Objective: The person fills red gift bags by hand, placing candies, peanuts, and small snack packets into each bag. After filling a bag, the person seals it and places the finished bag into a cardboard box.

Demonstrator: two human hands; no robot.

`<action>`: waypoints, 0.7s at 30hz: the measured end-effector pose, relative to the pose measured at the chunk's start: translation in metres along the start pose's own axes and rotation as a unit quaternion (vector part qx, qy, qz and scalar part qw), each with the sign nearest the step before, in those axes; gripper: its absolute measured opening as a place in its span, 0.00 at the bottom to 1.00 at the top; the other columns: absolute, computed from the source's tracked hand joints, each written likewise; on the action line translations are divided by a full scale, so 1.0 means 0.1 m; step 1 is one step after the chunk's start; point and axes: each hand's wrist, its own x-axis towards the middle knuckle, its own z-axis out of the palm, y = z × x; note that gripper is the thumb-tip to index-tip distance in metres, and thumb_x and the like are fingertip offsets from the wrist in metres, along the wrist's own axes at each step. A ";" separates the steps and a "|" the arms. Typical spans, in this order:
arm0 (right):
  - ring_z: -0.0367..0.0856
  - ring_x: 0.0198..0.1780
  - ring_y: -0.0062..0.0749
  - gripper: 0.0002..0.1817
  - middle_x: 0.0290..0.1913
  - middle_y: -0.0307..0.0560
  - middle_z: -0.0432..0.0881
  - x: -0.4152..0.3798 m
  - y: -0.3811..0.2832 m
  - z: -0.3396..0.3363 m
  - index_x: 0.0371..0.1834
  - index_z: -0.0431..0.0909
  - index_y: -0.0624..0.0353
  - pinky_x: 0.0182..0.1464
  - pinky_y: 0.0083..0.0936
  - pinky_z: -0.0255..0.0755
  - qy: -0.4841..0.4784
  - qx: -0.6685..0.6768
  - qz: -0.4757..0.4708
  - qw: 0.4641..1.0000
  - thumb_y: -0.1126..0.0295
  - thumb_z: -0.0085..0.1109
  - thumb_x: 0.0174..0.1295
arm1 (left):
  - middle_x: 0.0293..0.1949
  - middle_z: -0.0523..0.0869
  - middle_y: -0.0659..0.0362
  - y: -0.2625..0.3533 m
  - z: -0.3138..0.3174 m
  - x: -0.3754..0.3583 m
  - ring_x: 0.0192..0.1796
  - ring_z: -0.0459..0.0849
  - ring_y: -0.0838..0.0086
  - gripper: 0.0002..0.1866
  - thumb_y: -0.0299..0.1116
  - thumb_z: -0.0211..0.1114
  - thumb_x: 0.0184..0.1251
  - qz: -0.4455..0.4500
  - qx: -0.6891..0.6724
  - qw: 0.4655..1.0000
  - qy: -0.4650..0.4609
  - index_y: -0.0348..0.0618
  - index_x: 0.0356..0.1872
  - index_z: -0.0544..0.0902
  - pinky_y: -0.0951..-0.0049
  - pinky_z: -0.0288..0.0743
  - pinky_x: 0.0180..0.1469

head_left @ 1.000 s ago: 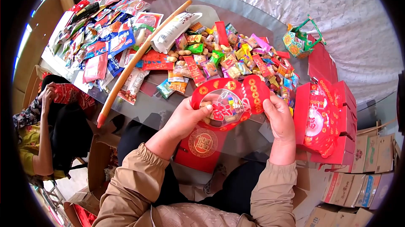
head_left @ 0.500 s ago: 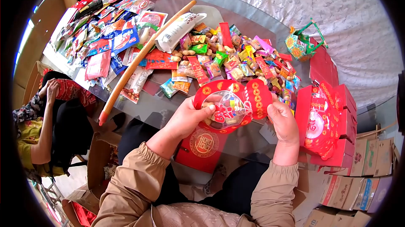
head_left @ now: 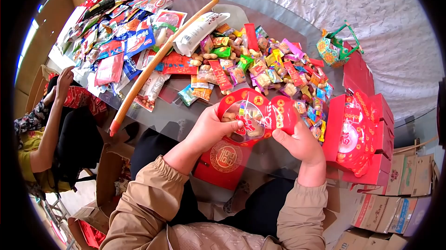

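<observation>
A red treat bag (head_left: 253, 128) with gold coin prints and a clear window is held up above the front edge of the table. Snacks show through the window. My left hand (head_left: 206, 129) is closed on the bag's left side, thumb over the window. My right hand (head_left: 304, 145) grips the narrower top end, its thumb across the front and the other fingers hidden behind. Below the bag lies a red card or box with a gold round emblem (head_left: 226, 158).
Mixed candies and peanuts (head_left: 260, 66) lie heaped on the glass table, with flat snack packets (head_left: 123, 41) to the left. A wooden stick (head_left: 160, 57) crosses between them. Red boxes (head_left: 381, 131) stand right, near a green-handled basket (head_left: 332, 48). Another person's arm (head_left: 53, 115) is at far left.
My right hand has shifted left and slightly down, and the bag's top end looks shorter and more bent. The other person's hand at the left has risen.
</observation>
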 end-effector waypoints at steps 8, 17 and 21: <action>0.74 0.65 0.33 0.29 0.65 0.46 0.75 -0.02 0.11 0.07 0.71 0.68 0.62 0.69 0.32 0.66 0.009 0.104 0.037 0.994 0.65 0.65 0.71 | 0.43 0.90 0.60 0.03 0.02 0.00 0.43 0.89 0.78 0.19 0.21 0.70 0.67 -0.006 0.005 1.000 0.011 0.37 0.58 0.81 0.72 0.85 0.45; 0.72 0.68 0.34 0.34 0.67 0.46 0.73 -0.01 0.26 0.13 0.75 0.63 0.61 0.71 0.35 0.64 -0.007 0.079 0.040 0.996 0.64 0.67 0.70 | 0.46 0.90 0.59 0.08 0.01 0.00 0.44 0.89 0.77 0.19 0.21 0.69 0.69 0.011 -0.003 0.999 -0.046 0.37 0.60 0.80 0.72 0.86 0.46; 0.71 0.69 0.34 0.36 0.68 0.46 0.72 -0.01 0.28 0.15 0.75 0.63 0.60 0.70 0.36 0.65 -0.012 0.089 0.035 0.995 0.63 0.70 0.68 | 0.45 0.91 0.60 0.06 0.02 -0.02 0.44 0.89 0.78 0.19 0.23 0.70 0.68 -0.009 -0.002 0.999 -0.041 0.39 0.58 0.81 0.73 0.84 0.47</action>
